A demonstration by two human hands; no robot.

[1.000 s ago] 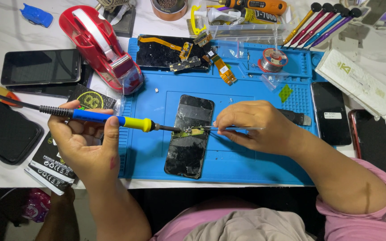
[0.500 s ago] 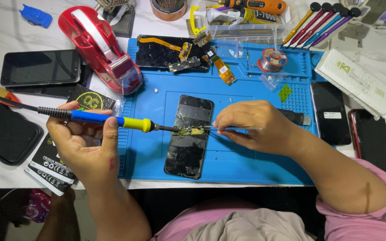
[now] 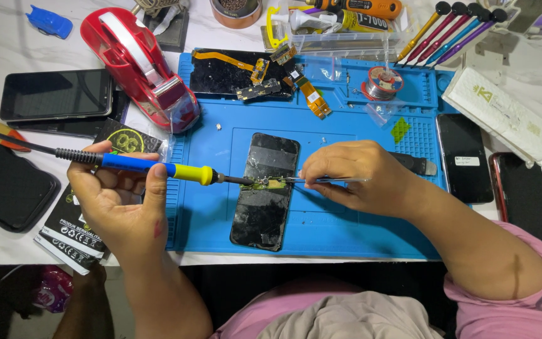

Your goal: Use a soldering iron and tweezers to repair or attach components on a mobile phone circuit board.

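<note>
The fingers of the left hand (image 3: pixel 117 201) are closed around the blue and yellow handle of a soldering iron (image 3: pixel 158 168), its tip laid on a small green board (image 3: pixel 269 183) resting across a cracked black phone (image 3: pixel 265 191). The right hand (image 3: pixel 352 176) is pinched shut on metal tweezers (image 3: pixel 324 180), their points held at the same board. The phone lies on the blue work mat (image 3: pixel 346 232), near its middle. A slip of the tweezers is judged the main risk: the loose board could shift under the hot tip, bridging joints or scorching the glass beneath. The right fingertips are close to the heated end.
</note>
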